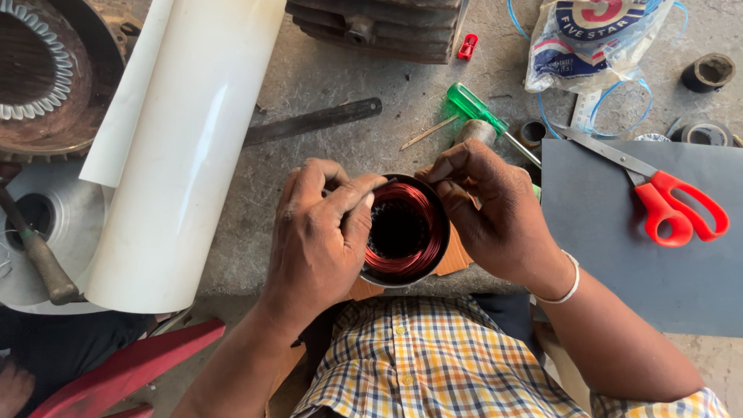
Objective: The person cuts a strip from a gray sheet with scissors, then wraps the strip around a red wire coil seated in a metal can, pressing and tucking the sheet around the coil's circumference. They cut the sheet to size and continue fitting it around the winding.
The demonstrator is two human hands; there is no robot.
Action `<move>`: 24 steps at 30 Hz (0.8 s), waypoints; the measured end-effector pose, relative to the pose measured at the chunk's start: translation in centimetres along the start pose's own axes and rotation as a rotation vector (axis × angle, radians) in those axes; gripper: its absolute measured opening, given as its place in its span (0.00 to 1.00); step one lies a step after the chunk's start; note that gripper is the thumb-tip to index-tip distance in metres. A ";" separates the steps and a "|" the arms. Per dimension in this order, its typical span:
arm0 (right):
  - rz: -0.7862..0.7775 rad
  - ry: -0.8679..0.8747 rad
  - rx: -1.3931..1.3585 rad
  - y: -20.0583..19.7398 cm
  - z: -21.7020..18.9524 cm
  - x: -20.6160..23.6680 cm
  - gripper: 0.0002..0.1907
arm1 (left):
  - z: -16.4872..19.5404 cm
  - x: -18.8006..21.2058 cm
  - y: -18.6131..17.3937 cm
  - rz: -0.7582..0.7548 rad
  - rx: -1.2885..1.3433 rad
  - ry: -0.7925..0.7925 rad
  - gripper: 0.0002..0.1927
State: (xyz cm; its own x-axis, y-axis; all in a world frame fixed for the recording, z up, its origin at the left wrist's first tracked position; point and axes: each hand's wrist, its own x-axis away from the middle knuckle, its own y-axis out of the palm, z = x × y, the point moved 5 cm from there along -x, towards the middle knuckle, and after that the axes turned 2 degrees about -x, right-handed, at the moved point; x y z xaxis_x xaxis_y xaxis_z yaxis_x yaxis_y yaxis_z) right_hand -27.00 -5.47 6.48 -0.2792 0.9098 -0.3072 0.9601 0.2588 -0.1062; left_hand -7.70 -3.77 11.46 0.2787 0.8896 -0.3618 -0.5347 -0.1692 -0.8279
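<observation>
A small round motor stator (404, 231) wound with copper-red wire sits between my two hands, just above my checked shirt. My left hand (321, 232) wraps its left side, the thumb pressing a thin dark tool or wire end across the top rim. My right hand (487, 205) cups the right side, fingertips pinched at the upper rim. A white bangle circles my right wrist. The dark hollow of the stator's bore shows between the windings.
A large white roll of sheet (182, 139) lies at left over a bigger stator (42, 77). Red-handled scissors (658, 201) rest on a grey sheet (619, 263) at right. A green screwdriver (484, 116), a flat file (313, 121), tape rolls (708, 71) and a plastic bag (592, 39) lie behind.
</observation>
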 end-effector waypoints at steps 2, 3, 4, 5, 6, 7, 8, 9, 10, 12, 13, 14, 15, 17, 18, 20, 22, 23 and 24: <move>0.000 0.005 0.004 0.0 0.0 0.0 0.05 | -0.2 -0.1 0.1 -0.029 -0.017 -0.006 0.12; -0.001 0.008 0.007 0.0 0.0 0.0 0.05 | -0.3 -0.1 0.1 -0.043 -0.025 -0.010 0.13; -0.001 0.003 0.026 0.1 -0.1 0.0 0.05 | -0.3 -0.2 0.1 -0.042 -0.050 0.008 0.13; -0.002 -0.002 0.045 0.1 -0.1 0.0 0.05 | -0.3 -0.1 0.0 -0.042 -0.076 0.025 0.13; -0.002 -0.008 0.063 0.1 -0.2 0.0 0.05 | -0.3 -0.1 0.0 -0.041 -0.102 0.042 0.12; -0.005 -0.015 0.025 0.1 -0.2 -0.1 0.05 | -0.7 -0.1 0.0 -0.040 0.011 -0.008 0.13; -0.009 -0.020 -0.013 0.1 -0.2 -0.1 0.06 | -1.0 0.0 0.0 -0.039 0.125 -0.059 0.14; -0.014 -0.025 -0.050 0.2 -0.2 -0.1 0.06 | -1.4 0.0 0.0 -0.038 0.239 -0.110 0.15; -0.016 -0.026 -0.087 0.2 -0.1 -0.1 0.06 | -1.3 0.0 -0.2 -0.002 0.234 -0.056 0.12; -0.008 -0.024 -0.163 0.2 0.3 0.0 0.07 | -1.1 -0.3 -0.5 0.057 0.222 0.060 0.07; 0.007 -0.027 -0.135 0.2 0.5 0.1 0.07 | -1.3 -0.5 -0.3 0.040 0.246 0.033 0.07; 0.020 -0.027 -0.108 0.2 0.7 0.3 0.07 | -1.5 -0.7 0.1 0.021 0.272 0.004 0.07; 0.035 -0.029 -0.080 0.3 0.9 0.5 0.06 | -1.7 -0.8 0.4 0.003 0.296 -0.023 0.08; 0.049 0.005 -0.076 0.4 1.3 0.8 0.06 | -1.7 -0.8 1.0 0.000 0.309 -0.034 0.07; 0.054 0.021 -0.074 0.4 1.4 0.8 0.06 | -1.8 -0.8 1.2 0.001 0.315 -0.040 0.07; 0.049 -0.016 -0.045 0.4 1.1 0.7 0.06 | -2.2 -0.6 1.7 -0.005 0.318 -0.046 0.08; 0.033 0.019 -0.143 0.3 1.1 0.2 0.07 | -2.7 -0.3 2.0 -0.019 0.324 -0.047 0.09; 0.018 0.069 -0.253 0.2 1.4 -0.3 0.08 | -3.0 -0.2 2.1 -0.026 0.328 -0.041 0.09; 0.004 0.117 -0.361 0.1 1.7 -0.8 0.09 | -3.2 -0.1 2.2 -0.031 0.331 -0.034 0.09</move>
State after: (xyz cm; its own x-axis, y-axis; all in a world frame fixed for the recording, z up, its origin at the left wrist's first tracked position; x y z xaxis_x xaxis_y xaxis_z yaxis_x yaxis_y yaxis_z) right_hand -26.67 -6.73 5.09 -0.2920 0.9364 -0.1946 0.9110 0.3342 0.2416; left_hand -6.37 -5.54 8.30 0.2746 0.9070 -0.3194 -0.7582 -0.0001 -0.6520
